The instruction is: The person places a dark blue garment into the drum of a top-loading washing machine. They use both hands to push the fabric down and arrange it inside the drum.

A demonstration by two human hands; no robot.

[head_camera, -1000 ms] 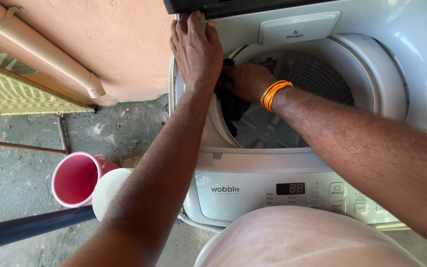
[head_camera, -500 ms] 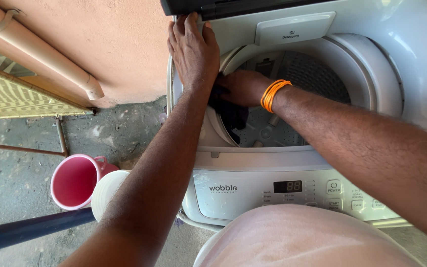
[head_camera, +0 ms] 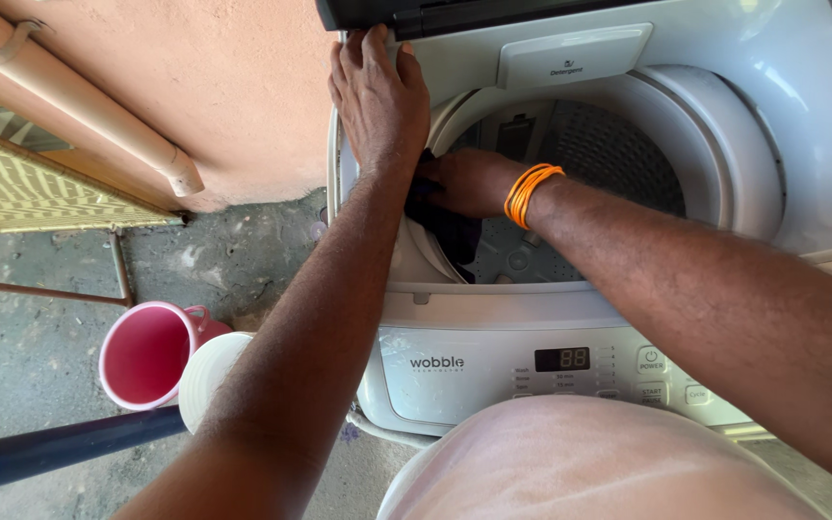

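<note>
I look down into a white top-loading washing machine (head_camera: 763, 116) with its lid raised at the top edge. My left hand (head_camera: 377, 96) lies flat, fingers spread, on the machine's left top rim. My right hand (head_camera: 469, 181), with orange bands on the wrist, reaches into the drum (head_camera: 609, 154) and grips a dark cloth (head_camera: 455, 236) that hangs against the drum's left inner wall. Part of the cloth is hidden behind my left forearm.
A control panel with a small display (head_camera: 560, 359) faces me at the front. On the concrete floor to the left stand a pink mug (head_camera: 146, 354) and a white container (head_camera: 209, 376). A dark blue bar (head_camera: 50, 448) crosses bottom left. A pipe (head_camera: 79, 101) runs along the orange wall.
My right hand has drawn the dark cloth a little left and up toward the drum's rim. My left hand has stayed on the rim.
</note>
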